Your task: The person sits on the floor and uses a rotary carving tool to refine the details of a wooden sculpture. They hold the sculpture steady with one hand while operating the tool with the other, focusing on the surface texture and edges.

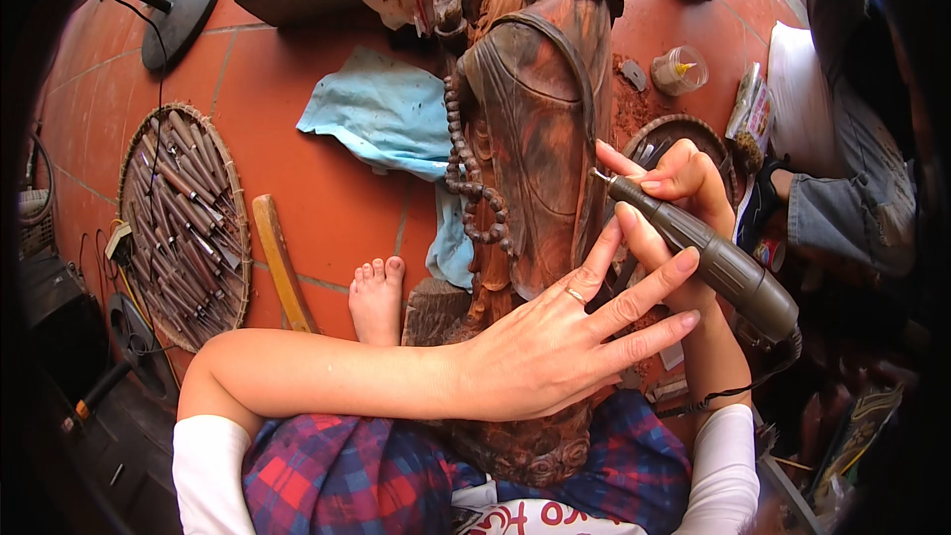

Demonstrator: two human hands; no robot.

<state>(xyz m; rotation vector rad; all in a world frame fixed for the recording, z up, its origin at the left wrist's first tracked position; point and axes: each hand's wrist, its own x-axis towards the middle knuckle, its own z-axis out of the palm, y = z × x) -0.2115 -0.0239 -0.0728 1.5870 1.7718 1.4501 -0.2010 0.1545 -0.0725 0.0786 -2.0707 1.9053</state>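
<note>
A dark reddish carved wooden figure [540,129] with draped folds lies lengthwise in front of me, its near end between my legs. Carved beads [464,159] run down its left side. My right hand [698,188] is closed on a grey-green handheld rotary tool [728,263], thumb and fingers near its front end. The tool's small metal tip [598,175] is at the figure's right edge; whether it touches the wood I cannot tell. My left hand [545,347], wearing a ring, reaches across above the figure with fingers spread. Its index fingertip is close to my right thumb.
A round woven tray [241,228] of carving tools lies left, beside a wooden mallet-like handle [280,258]. A light blue cloth [381,109] lies by the figure. At right are a small jar [679,70], another basket [728,163] and a seated person's leg [842,208]. The tool's cord [733,393] hangs near my right forearm.
</note>
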